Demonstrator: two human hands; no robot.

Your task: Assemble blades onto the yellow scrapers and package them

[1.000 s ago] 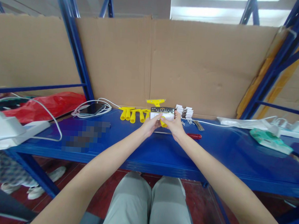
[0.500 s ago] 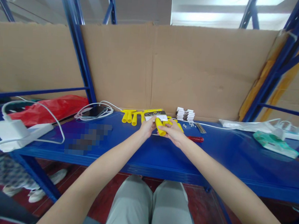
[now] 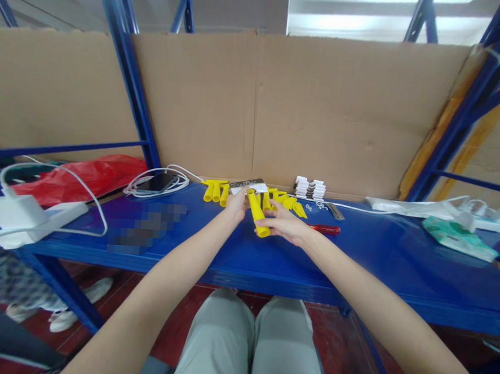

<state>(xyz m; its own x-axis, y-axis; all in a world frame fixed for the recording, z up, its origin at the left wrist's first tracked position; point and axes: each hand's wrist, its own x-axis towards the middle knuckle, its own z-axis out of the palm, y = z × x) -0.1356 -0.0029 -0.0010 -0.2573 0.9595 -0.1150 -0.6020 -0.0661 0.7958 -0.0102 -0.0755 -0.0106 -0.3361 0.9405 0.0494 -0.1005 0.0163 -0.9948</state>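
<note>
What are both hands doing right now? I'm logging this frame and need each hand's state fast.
Left hand: closed on the yellow scraper, at its far end.
Right hand: closed on the yellow scraper's handle.

The scraper (image 3: 258,214) is bright yellow, as are the scrapers (image 3: 216,189) lying in a row behind it. The shelf (image 3: 368,256) is glossy deep blue, with blue posts (image 3: 126,66). The cardboard (image 3: 322,107) is plain brown. A bag (image 3: 81,178) is red, the cables (image 3: 157,182) white, the screwdriver (image 3: 326,229) red, the packet (image 3: 458,238) pale green.
</note>
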